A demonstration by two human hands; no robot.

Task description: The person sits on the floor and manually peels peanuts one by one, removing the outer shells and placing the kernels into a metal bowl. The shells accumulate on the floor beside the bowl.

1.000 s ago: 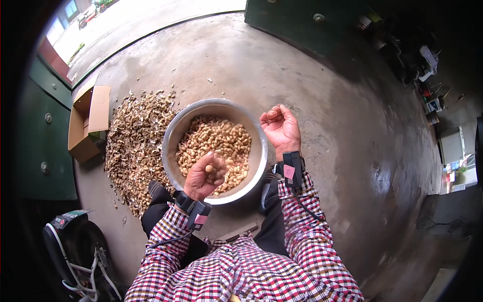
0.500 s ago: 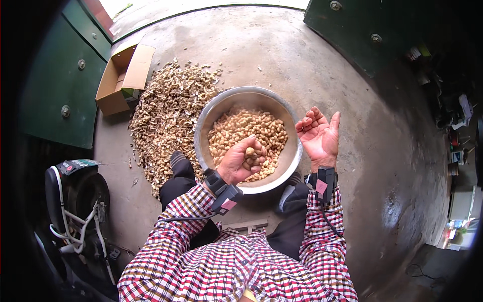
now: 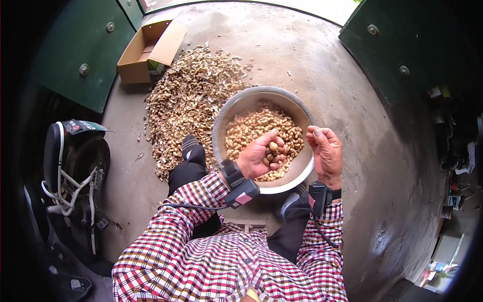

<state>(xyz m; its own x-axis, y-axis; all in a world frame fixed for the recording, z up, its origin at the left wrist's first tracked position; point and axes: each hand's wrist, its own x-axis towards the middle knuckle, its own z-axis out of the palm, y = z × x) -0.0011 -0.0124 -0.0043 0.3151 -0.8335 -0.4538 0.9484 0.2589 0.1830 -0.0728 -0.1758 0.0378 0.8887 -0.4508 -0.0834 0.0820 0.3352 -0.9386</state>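
On a concrete floor [image 3: 370,146], a metal bowl [image 3: 220,121] of peanuts [image 3: 246,132] sits by my feet [image 3: 190,147], seemingly for easy reach. My left hand [image 3: 251,156] curls around a few nuts [image 3: 273,146], apparently cupped against spilling; my right hand [image 3: 328,155] pinches together near the bowl, contents unclear.

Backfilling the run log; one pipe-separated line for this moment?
left hand: cupped around peanuts, above metal basin | right hand: curled, near basin's right side, contents unclear | shell pile: left of basin
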